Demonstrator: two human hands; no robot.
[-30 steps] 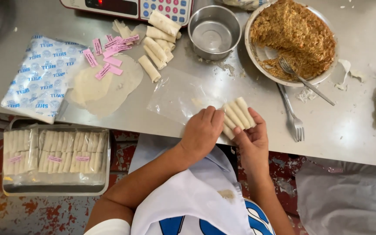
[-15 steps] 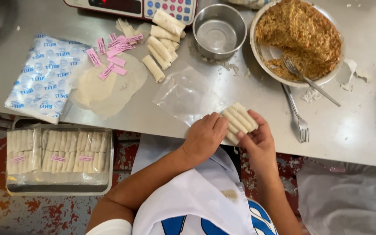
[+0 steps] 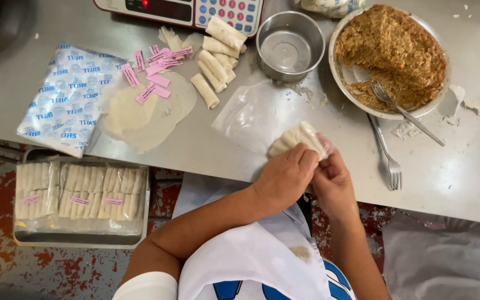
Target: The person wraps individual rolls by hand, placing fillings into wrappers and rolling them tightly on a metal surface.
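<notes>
Bundle of pale rolls (image 3: 298, 139): at the near tabletop (image 3: 223, 150) edge, gripped from both sides by left hand (image 3: 284, 180) and right hand (image 3: 331, 180), fingers closed on it. Clear plastic bag (image 3: 251, 114): just behind. Steel bowl (image 3: 290, 47), plate of brown filling (image 3: 390, 55), two forks (image 3: 387, 155): farther back and right. Loose rolls (image 3: 215, 61), pink labels (image 3: 151, 75): left.

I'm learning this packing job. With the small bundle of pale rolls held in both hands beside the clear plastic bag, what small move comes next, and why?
Probably slide the bundle of pale rolls into the clear plastic bag: left hand and right hand hold them together at its edge.
</notes>
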